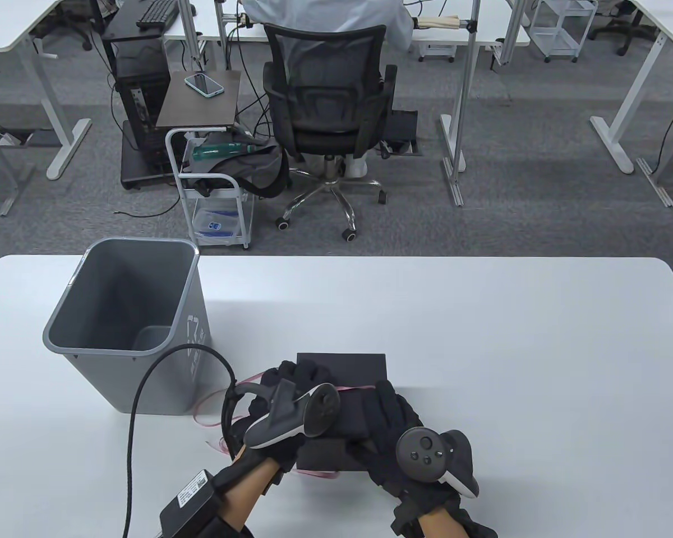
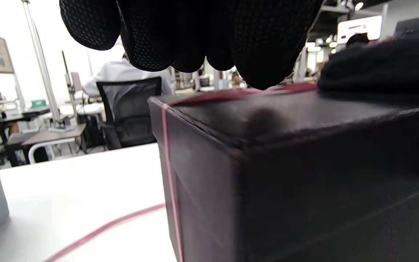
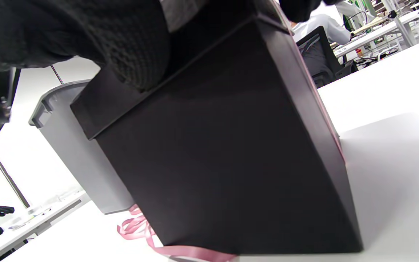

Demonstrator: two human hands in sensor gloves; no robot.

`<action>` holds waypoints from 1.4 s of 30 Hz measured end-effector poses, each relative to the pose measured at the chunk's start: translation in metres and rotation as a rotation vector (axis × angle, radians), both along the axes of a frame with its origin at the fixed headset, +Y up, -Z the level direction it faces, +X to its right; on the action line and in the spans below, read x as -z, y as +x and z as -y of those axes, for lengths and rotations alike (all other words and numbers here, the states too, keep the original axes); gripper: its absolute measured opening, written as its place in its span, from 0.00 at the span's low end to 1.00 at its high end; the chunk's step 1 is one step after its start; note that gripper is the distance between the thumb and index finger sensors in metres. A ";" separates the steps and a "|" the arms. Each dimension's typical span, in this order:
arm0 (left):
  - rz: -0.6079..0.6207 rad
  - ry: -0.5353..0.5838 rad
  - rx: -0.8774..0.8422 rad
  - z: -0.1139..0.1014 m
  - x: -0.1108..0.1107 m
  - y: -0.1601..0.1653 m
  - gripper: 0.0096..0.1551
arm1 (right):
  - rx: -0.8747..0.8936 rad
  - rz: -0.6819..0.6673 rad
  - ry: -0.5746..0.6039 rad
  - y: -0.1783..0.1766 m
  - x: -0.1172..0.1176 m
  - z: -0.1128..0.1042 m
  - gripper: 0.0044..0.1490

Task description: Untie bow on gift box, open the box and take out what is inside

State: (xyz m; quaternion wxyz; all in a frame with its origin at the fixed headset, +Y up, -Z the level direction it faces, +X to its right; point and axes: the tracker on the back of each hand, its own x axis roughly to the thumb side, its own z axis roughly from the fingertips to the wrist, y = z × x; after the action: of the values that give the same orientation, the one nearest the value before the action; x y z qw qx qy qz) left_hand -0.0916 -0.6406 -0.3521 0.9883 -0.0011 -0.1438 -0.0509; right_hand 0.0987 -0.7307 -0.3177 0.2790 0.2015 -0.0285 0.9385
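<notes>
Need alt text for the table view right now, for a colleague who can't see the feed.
Two gloved hands rest on top of a black gift box on a white table, left hand and right hand side by side. Loose pink ribbon trails left of the box, beside a grey waste bin.

**White table, and what is lying on it**

A white table (image 1: 482, 347) is carrying a black gift box (image 1: 342, 370) near its front edge. A grey bin (image 1: 129, 319) is standing to the box's left. Loose pink ribbon (image 3: 140, 229) is trailing across the tabletop between them.
</notes>
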 end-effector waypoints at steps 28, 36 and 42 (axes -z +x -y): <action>0.016 0.285 0.092 -0.013 0.037 0.046 0.22 | -0.183 -0.045 0.019 -0.013 -0.012 -0.018 0.46; -0.107 0.294 -0.039 -0.045 0.069 0.039 0.22 | -0.178 -0.059 0.011 -0.013 -0.013 -0.020 0.46; -0.181 0.252 -0.109 -0.024 0.100 0.036 0.21 | -0.166 -0.062 -0.005 -0.012 -0.012 -0.019 0.46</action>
State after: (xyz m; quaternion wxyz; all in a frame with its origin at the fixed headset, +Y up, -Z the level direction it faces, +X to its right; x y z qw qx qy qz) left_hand -0.0552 -0.6168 -0.4524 0.9908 0.1263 -0.0463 -0.0146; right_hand 0.0870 -0.7112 -0.3060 0.2015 0.2317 -0.0009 0.9517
